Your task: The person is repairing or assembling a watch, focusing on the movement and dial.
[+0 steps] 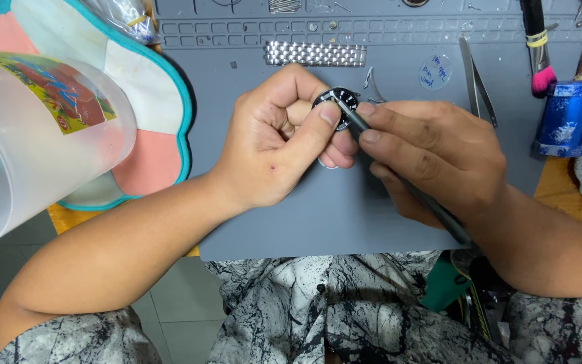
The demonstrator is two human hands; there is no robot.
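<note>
The left hand is curled into a loose fist at the middle of the grey work mat, its fingers closed around a small round watch case with a black dial; the thumb presses on the near left edge of the dial and the other fingers wrap behind it, so only the upper part of the case shows above the thumb tip. The right hand comes in from the right, its fingers pinched shut on a slim grey metal tool whose tip touches the face of the dial just beside the left thumbnail, while the handle runs back under the palm toward the near right. Just beyond the hands a steel link watch bracelet lies flat on the mat. Farther right lie steel tweezers, a pink-tipped brush and a blue cylindrical holder. At the near left edge stands a translucent plastic jug, close to the camera.
</note>
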